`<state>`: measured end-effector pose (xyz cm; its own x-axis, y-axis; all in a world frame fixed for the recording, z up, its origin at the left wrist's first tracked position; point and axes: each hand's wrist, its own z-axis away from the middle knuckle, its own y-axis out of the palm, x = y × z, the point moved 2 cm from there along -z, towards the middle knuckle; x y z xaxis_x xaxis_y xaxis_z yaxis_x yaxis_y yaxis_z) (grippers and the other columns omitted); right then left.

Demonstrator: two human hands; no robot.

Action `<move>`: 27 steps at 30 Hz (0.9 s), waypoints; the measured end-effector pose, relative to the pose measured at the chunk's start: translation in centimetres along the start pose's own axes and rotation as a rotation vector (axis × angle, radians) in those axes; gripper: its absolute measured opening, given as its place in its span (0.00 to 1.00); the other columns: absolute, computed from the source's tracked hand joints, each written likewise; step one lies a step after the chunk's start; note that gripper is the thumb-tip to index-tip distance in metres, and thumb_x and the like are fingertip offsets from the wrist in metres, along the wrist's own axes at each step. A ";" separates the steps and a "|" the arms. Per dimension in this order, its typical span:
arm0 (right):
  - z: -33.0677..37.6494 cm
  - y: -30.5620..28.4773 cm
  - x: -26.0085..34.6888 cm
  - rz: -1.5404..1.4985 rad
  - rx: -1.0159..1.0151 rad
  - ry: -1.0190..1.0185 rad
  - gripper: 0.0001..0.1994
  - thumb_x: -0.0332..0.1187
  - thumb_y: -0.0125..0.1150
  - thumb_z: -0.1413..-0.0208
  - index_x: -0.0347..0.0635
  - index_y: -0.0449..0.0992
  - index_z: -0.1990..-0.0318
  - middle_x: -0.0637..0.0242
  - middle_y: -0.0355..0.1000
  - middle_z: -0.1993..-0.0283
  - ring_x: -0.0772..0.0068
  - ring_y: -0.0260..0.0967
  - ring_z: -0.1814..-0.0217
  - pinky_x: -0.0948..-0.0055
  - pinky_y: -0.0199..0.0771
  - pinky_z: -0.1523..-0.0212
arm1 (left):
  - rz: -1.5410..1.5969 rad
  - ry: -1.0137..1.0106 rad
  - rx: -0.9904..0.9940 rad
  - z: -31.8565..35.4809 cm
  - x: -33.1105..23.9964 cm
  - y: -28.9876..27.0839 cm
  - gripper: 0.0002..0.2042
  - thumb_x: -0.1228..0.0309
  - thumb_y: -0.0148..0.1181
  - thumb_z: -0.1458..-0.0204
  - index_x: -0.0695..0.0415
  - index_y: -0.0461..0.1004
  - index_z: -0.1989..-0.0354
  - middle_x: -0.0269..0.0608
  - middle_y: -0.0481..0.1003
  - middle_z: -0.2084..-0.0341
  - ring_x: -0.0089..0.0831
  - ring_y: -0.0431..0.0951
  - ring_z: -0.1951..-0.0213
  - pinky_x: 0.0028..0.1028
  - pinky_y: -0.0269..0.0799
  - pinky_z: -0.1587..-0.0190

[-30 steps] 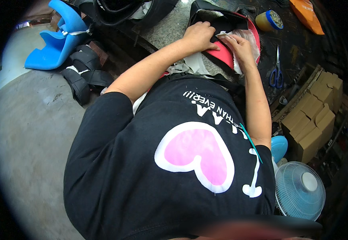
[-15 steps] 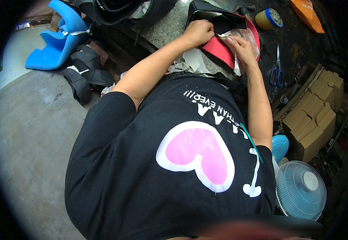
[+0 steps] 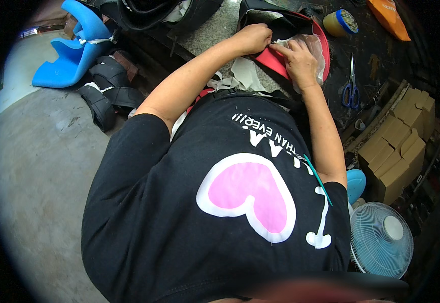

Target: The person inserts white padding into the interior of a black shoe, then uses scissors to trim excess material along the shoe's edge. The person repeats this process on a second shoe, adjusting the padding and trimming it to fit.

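Observation:
A curved black-and-red fabric piece [image 3: 270,59] lies on the bench in front of me; its exact kind is unclear. My left hand [image 3: 254,39] is closed on its near left edge, fingertips pinched at the rim. Spread over the red side is a thin whitish sheet [image 3: 315,46]. My right hand [image 3: 301,61] rests on this sheet with fingers stretched out, the index tip close to the left fingertips. White scraps [image 3: 246,73] lie between the piece and my body.
Blue-handled scissors [image 3: 351,93] and a blue-rimmed jar [image 3: 339,23] sit right of the piece, an orange item [image 3: 387,20] beyond. Cardboard boxes [image 3: 394,146] and a fan [image 3: 381,240] stand at right. To the left are a blue foam shape [image 3: 73,50] and black padded pieces [image 3: 110,96].
My right hand has gone from pinching the white sheet's edge to lying over it with fingers extended toward the left hand. The left hand stays at the rim, nearly unmoved.

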<state>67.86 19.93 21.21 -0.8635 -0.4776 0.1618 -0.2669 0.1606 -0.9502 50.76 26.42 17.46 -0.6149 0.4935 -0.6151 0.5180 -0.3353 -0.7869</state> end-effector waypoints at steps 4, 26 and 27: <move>0.0 0.3 0.0 0.003 -0.007 -0.064 0.16 0.33 0.58 0.52 0.71 0.82 0.57 0.76 0.71 0.65 0.69 0.71 0.59 0.71 0.76 0.63 | -0.022 -0.010 -0.044 0.3 -0.1 0.2 0.06 0.71 0.55 0.49 0.62 0.74 0.69 0.52 0.74 0.68 0.51 0.75 0.61 0.42 0.71 0.57; 0.4 1.1 -0.2 -0.044 0.020 -0.043 0.19 0.31 0.58 0.51 0.73 0.81 0.54 0.72 0.70 0.64 0.65 0.70 0.56 0.66 0.73 0.59 | -0.137 -0.041 -0.044 1.8 -0.8 -0.5 0.08 0.67 0.59 0.51 0.59 0.77 0.70 0.48 0.76 0.68 0.48 0.77 0.61 0.43 0.73 0.58; 0.4 1.1 -0.1 -0.029 0.030 -0.053 0.19 0.32 0.58 0.51 0.73 0.80 0.54 0.72 0.71 0.64 0.65 0.70 0.56 0.66 0.73 0.59 | -0.120 -0.042 -0.032 1.7 -0.5 -0.5 0.07 0.68 0.58 0.51 0.59 0.77 0.70 0.48 0.76 0.69 0.48 0.77 0.62 0.43 0.73 0.58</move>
<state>67.87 19.85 20.07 -0.8315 -0.5272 0.1752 -0.2775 0.1209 -0.9531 49.83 24.94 18.06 -0.6972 0.4945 -0.5191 0.4580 -0.2499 -0.8531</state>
